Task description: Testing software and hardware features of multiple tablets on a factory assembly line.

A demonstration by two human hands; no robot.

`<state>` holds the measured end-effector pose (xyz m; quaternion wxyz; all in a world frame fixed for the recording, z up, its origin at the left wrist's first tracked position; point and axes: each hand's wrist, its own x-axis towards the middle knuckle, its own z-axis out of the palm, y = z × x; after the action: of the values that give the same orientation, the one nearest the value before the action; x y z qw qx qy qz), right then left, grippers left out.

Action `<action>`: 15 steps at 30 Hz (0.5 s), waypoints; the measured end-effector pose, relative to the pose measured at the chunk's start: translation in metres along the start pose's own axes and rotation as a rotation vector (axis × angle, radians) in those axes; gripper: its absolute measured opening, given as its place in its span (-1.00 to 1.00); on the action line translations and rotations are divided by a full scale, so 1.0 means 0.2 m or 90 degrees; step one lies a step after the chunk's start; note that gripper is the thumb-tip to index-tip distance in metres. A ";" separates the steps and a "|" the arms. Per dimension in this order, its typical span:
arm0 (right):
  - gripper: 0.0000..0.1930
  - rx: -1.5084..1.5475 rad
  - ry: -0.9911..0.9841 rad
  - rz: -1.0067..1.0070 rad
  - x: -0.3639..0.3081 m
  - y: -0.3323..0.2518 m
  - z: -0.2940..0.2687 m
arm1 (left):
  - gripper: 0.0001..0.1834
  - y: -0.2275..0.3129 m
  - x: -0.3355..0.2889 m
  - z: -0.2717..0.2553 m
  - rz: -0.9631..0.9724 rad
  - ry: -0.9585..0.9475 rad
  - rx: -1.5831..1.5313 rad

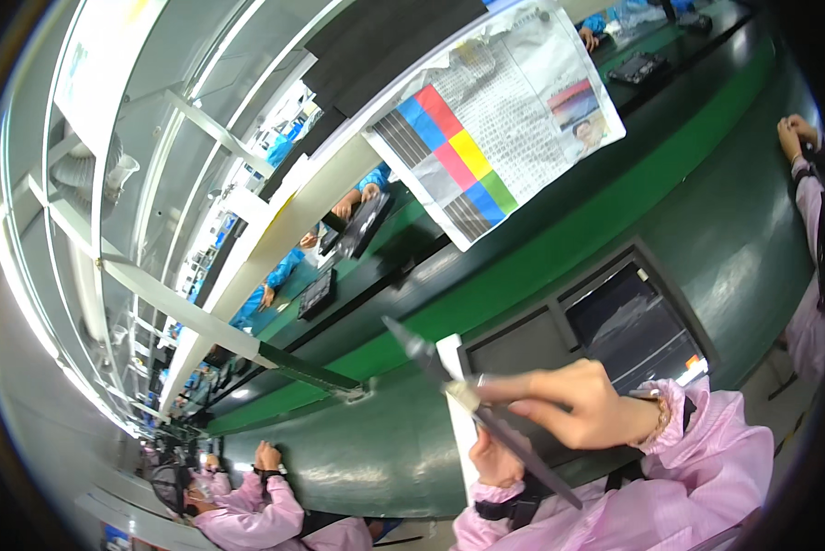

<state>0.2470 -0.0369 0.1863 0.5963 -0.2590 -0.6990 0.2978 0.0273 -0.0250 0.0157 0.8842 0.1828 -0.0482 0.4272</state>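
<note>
A slim dark panel (529, 462), seen nearly edge-on and tilted, stands up in front of me; its far end is blurred. My left hand (497, 459) is closed around its lower part, with some fingers hidden behind it. My right hand (573, 404) reaches in from the right, thumb and forefinger drawn together at a small pale piece (464, 395) against the panel's edge. What that piece is I cannot make out. Just beyond my hands lies a black tray (697, 321) with compartments, one holding a glossy dark screen-like panel (628, 321).
A white strip (458, 432) runs along the tray's left side on the green bench (367, 450). A printed colour sheet (495, 129) hangs above the conveyor line (541, 266). Co-workers in pink sit at left (256, 510) and right (812, 220); others in blue work across the line.
</note>
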 end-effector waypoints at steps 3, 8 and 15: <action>-0.39 0.381 -0.041 0.105 0.00 0.05 -0.11 | -0.55 0.03 0.08 0.13 0.040 0.071 -0.096; -0.42 0.474 0.129 0.257 0.06 0.25 -0.25 | -0.55 0.04 0.31 0.31 0.121 0.160 0.323; -0.60 0.412 0.206 0.220 0.16 0.31 -0.43 | -0.49 0.02 0.52 0.42 0.098 0.115 0.483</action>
<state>0.3269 0.0373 0.1721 0.6906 -0.2147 -0.4125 0.5539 0.0951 0.0240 0.1192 0.7201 0.4541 0.1772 0.4938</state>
